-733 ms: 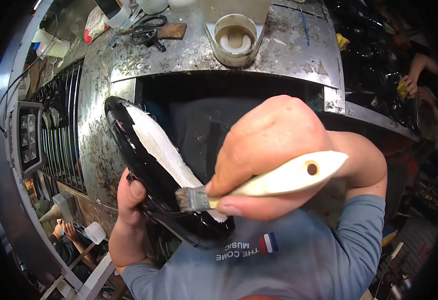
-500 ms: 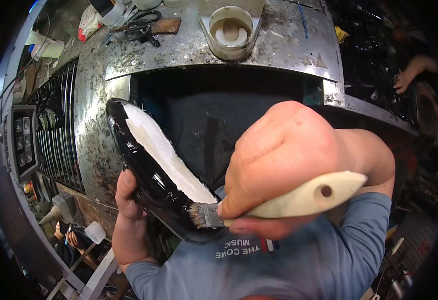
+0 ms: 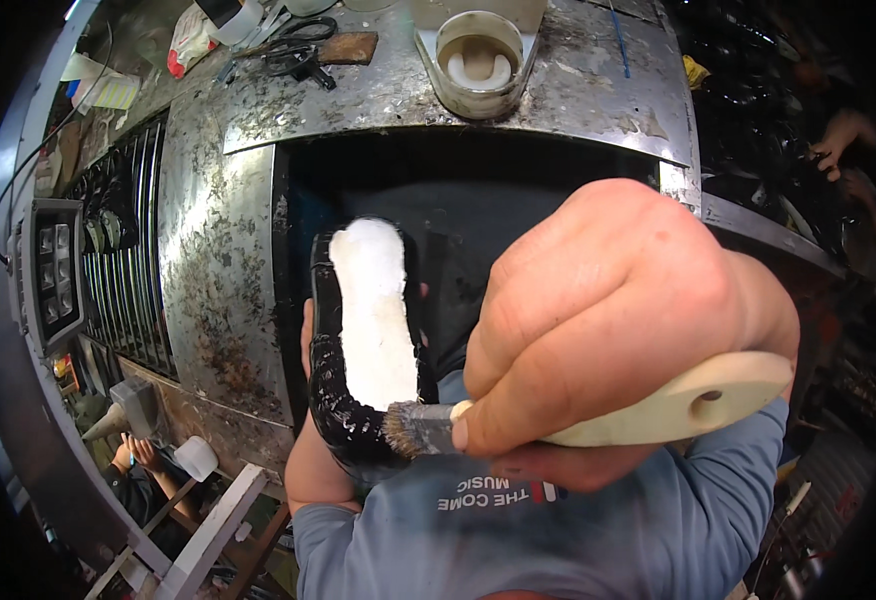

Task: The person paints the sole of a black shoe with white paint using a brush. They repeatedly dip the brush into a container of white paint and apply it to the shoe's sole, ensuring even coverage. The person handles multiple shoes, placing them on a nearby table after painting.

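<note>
My left hand, mostly hidden under and behind a glossy black shoe, grips it from both sides. The shoe is bottom up, its long axis running away from me, and a white strip covers the middle of its underside. Closed around a flat brush is my right hand. The brush has a pale handle with a hole near its end. Its bristles touch the black edge at the shoe's near right end, beside the white strip.
On the worn metal bench stand a round pot with cloudy liquid, a black-handled tool and a brown block. A lamp panel is at left. Another person's hands show at lower left, another hand at far right.
The shoe has swung from a slant to nearly straight away from me, its underside now facing up more. My left hand moved right with it. The brush stays at the near end.
</note>
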Demonstrator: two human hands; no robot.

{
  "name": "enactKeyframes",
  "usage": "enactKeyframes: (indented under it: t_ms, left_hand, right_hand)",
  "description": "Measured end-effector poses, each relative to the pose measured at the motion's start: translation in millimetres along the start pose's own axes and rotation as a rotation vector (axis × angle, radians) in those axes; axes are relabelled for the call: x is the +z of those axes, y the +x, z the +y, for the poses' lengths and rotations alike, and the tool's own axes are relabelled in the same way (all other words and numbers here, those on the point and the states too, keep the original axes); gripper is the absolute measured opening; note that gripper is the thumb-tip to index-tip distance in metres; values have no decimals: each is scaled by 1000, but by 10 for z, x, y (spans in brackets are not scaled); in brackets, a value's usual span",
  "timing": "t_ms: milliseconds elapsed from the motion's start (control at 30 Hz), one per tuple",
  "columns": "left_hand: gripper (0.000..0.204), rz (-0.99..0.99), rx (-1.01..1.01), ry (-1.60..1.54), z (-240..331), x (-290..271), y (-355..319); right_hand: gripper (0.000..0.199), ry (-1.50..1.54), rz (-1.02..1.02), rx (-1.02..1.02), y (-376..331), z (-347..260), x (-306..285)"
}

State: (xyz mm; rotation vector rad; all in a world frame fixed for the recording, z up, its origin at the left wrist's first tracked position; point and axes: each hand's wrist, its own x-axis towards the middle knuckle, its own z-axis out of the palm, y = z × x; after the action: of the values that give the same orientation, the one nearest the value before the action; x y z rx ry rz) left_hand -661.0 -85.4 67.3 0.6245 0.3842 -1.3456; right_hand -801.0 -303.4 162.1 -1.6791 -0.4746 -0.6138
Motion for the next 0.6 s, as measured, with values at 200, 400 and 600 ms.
enactKeyframes:
  t_ms: [200,400,600]
  left_hand:
    - [66,-44,-88,-54,-120,-117,113]
    - [66,-54,-130,-61,-170,-112,197]
    - [67,-52,-169,-45,-200,-70,277]
  right_hand:
    - [10,56,80,-61,118,107,59]
    - [7,158,41,-15,178,200,79]
    - [13,225,-108,110,153,395,108]
